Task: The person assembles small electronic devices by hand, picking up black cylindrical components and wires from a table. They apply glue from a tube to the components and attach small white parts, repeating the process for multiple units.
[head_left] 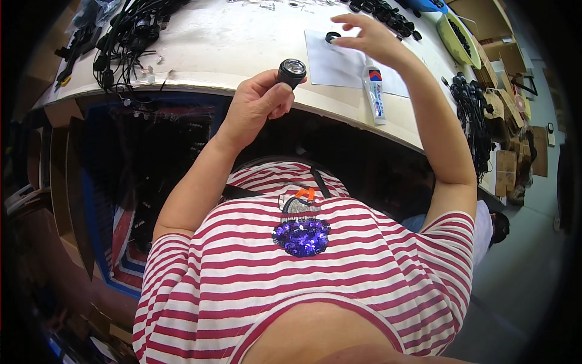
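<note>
My left hand (257, 103) is closed around a small black flashlight head (292, 72), just over the table's front edge. Its clear round lens faces up. On a white sheet of paper (324, 64), my right hand (370, 39) reaches over with thumb and fingers spread. A black ring (333, 37) lies beside the thumb tip; I cannot tell whether they touch. Below the right hand, a white, blue and red squeeze tube (375, 97) rests partly on the paper, near the table edge.
Bundles of black cables with lamp parts (130, 45) lie at the table's left. More black cables (471, 115) hang over its right edge. Several black rings (388, 17) are heaped at the far right, near a yellow-green basket (454, 42). Cardboard boxes (506, 60) stand beyond.
</note>
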`<action>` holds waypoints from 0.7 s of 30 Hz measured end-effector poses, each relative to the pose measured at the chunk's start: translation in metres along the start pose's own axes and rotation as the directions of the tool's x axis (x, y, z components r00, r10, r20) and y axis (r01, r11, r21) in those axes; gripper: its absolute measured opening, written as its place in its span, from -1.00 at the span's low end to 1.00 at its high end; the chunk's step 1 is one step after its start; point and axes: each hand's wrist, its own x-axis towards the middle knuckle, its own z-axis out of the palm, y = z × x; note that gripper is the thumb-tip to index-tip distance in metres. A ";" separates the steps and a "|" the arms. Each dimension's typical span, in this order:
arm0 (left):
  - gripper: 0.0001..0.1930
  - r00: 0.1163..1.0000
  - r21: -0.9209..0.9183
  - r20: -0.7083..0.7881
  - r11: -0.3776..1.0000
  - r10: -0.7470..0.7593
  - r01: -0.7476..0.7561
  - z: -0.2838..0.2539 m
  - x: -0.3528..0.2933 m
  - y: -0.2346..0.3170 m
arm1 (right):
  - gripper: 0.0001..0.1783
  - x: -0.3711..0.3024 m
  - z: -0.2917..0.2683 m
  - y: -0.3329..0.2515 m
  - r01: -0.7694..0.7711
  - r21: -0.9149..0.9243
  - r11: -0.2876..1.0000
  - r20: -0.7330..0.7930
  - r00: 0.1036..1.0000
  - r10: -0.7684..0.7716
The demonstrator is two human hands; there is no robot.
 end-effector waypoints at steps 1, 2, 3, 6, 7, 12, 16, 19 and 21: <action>-0.65 1.000 0.001 0.010 1.000 -0.004 0.004 0.001 0.000 0.000 | -0.48 0.002 0.009 0.004 0.068 -0.082 0.994 -0.012 0.998 -0.069; -0.66 1.000 0.002 0.018 1.000 -0.007 0.007 0.002 0.001 0.001 | -0.54 -0.001 0.016 0.004 0.096 -0.146 0.985 -0.013 0.995 -0.099; -0.67 1.000 -0.001 0.021 1.000 -0.012 0.012 0.003 0.001 0.000 | -0.57 -0.002 0.018 0.007 0.092 -0.156 0.983 0.002 0.996 -0.093; -0.69 1.000 0.018 -0.004 1.000 -0.018 0.018 0.004 0.000 -0.002 | -0.61 -0.007 0.010 -0.001 0.069 -0.063 0.996 -0.021 0.997 -0.070; -0.69 1.000 0.039 -0.010 0.999 -0.017 0.018 0.004 -0.001 -0.003 | -0.61 -0.012 0.003 -0.010 0.058 -0.011 0.998 -0.040 0.997 -0.059; -0.74 0.999 0.105 -0.024 0.993 -0.047 0.049 0.004 0.000 -0.006 | -0.66 -0.061 -0.009 -0.069 0.342 0.384 0.858 -0.068 0.937 -0.343; -0.77 0.999 0.185 0.018 0.982 -0.042 0.038 0.011 0.002 -0.011 | -0.59 -0.073 -0.006 -0.077 0.445 0.210 0.871 -0.080 0.895 -0.438; -0.77 0.999 0.195 0.022 0.980 -0.045 0.040 0.018 0.002 -0.009 | -0.59 -0.078 -0.007 -0.075 0.428 0.164 0.889 -0.068 0.904 -0.422; -0.78 0.998 0.214 0.045 0.976 -0.055 0.044 0.016 0.003 -0.009 | -0.61 -0.079 -0.007 -0.075 0.432 0.146 0.890 -0.068 0.902 -0.426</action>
